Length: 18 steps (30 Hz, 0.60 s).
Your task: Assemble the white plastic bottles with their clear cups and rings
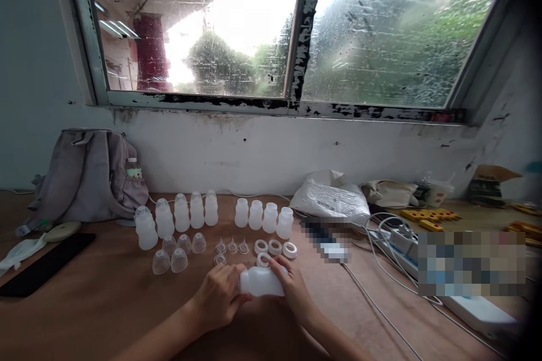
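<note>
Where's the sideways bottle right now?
Head view, lower centre: the bottle is held between the left hand and the right hand, just beyond it a white ring.

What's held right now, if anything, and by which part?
A white bottle, held sideways: the left grip on its left end, the right grip on its right end. Can't tell which end is the neck.

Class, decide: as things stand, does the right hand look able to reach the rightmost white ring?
Probably yes, once the right hand lets go of the bottle; the rightmost white ring lies just beyond that hand, with nothing visible between.
</note>
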Tool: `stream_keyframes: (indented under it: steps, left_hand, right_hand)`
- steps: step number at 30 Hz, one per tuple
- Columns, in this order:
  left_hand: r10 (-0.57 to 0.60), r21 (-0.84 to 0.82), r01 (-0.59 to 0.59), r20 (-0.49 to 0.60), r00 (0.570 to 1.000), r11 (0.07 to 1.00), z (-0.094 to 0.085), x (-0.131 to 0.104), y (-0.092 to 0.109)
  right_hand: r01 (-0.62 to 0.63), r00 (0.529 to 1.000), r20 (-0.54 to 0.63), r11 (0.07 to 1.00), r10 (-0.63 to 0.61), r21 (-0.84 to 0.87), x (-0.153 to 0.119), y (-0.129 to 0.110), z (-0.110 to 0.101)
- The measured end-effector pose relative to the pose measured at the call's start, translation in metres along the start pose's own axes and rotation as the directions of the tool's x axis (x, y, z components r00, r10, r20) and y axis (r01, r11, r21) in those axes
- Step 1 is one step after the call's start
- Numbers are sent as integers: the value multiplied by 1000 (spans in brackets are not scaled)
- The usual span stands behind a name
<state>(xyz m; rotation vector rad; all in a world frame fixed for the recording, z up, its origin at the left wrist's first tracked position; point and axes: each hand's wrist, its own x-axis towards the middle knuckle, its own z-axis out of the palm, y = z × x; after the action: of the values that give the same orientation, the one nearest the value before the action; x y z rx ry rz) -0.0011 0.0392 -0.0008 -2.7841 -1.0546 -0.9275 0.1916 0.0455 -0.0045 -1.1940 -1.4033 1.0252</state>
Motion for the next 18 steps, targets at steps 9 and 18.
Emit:
stream_keyframes:
  steps: [9, 18]
  left_hand:
    - [-79, -145, 95, 112, 991, 985, 0, -12, 2]
    - [-286, -459, 360, 225, 931, 812, 1, -10, 0]
  right_hand:
    - [187, 982, 25, 971, -185, -148, -2, 1, 5]
    - [521, 852, 153, 783, -500, -339, -8, -5, -1]
